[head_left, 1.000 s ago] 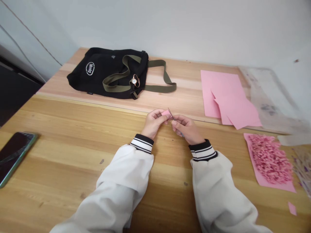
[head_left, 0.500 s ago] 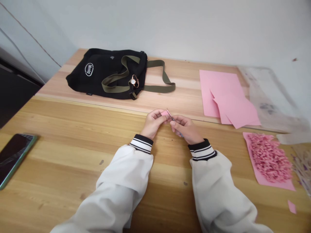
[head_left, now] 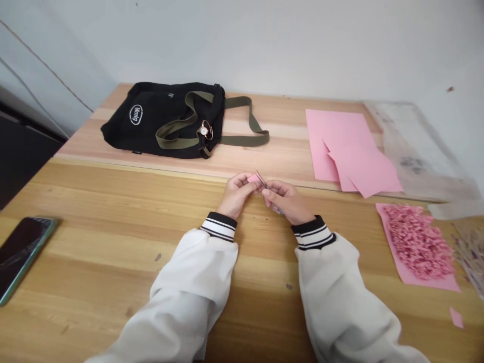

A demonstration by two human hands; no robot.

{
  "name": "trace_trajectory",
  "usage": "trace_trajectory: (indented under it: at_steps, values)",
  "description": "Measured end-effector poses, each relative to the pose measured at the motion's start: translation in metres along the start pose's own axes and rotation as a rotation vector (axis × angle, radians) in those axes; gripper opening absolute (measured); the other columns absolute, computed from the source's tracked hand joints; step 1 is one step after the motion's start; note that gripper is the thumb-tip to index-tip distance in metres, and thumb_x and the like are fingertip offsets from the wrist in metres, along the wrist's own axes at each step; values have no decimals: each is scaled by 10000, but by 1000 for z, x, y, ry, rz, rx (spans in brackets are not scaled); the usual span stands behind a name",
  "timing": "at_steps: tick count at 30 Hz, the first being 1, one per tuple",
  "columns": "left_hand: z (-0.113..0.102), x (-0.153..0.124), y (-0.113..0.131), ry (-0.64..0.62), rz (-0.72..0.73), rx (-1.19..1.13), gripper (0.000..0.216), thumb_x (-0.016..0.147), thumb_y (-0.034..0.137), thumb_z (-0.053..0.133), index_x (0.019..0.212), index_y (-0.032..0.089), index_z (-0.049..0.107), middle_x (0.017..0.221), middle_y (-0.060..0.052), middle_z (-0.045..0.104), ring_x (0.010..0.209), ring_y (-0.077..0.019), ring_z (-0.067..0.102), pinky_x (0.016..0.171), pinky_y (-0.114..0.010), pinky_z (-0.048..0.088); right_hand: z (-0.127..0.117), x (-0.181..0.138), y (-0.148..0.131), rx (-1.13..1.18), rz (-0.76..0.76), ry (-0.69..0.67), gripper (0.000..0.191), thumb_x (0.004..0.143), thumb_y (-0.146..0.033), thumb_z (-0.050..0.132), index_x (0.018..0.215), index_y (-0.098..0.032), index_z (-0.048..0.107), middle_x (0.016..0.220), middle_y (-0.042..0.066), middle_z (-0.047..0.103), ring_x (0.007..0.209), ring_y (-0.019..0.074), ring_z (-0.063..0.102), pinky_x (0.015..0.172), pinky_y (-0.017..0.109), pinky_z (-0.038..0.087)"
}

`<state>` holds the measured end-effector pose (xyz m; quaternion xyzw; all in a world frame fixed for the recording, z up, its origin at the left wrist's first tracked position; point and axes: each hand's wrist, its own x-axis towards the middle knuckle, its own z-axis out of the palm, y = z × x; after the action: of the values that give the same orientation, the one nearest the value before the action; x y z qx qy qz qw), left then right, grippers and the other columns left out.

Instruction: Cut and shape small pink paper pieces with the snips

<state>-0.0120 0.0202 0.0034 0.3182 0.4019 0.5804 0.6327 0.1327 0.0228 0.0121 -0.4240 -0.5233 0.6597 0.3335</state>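
My left hand (head_left: pixel 236 194) is closed on a small piece of pink paper (head_left: pixel 252 178), pinched between thumb and fingers. In my right hand (head_left: pixel 285 199) is a small pair of scissors (head_left: pixel 260 178), its thin blades pointing up and left beside the paper. A bit of blue handle shows under the right palm; the rest is hidden by the fingers. Both hands are close together above the wooden table (head_left: pixel 181 201). Whether the blades are in the paper I cannot tell.
At the back left lies a black bag (head_left: pixel 151 118) with a watch (head_left: pixel 204 131) on it. A phone (head_left: pixel 24 252) is at the left. To the right are pink sheets (head_left: pixel 336 131), a heap of pink shreds (head_left: pixel 418 242) on paper, a pink scrap (head_left: pixel 456 317) and clear plastic (head_left: pixel 427 151).
The view has shifted slightly. Both hands keep their hold on the paper and the scissors, with only a tiny change in the blades' position.
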Motion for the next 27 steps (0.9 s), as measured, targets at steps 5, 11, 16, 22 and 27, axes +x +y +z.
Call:
trace_trajectory:
  at_steps: [5,11,16,22,27]
  values:
    - [0,0,0,-1,1,3,179,561,223,762,623,141,616,574,28,614,533,-57,497,569,-211,397,0,0,0,-11,-9,-4,429,685,-545,704,854,-159,622,501,-70,493,368,30,314,359,192,208]
    - [-1,0,0,4,3,2,207,553,232,787,619,143,612,575,28,626,531,-56,505,569,-207,401,-1,0,1,-18,-18,-13,420,704,-537,693,865,-154,635,504,-69,494,367,30,320,358,190,217]
    - [-1,0,-1,-8,19,-14,243,537,256,818,626,144,621,574,27,636,528,-56,512,569,-207,406,-1,1,3,0,-22,-16,417,709,-534,690,868,-154,635,503,-70,490,361,30,316,355,192,210]
    - [0,0,-1,6,13,-6,251,531,257,825,623,143,621,590,20,649,534,-59,529,581,-212,417,-1,0,2,1,-27,-18,403,713,-533,687,846,-158,628,505,-68,494,359,30,322,356,193,210]
    - [-1,0,-1,1,12,-10,250,540,258,823,623,143,617,598,16,650,543,-61,535,582,-212,419,-1,0,0,3,-16,-12,422,693,-542,698,850,-154,636,492,-71,490,354,30,317,352,195,201]
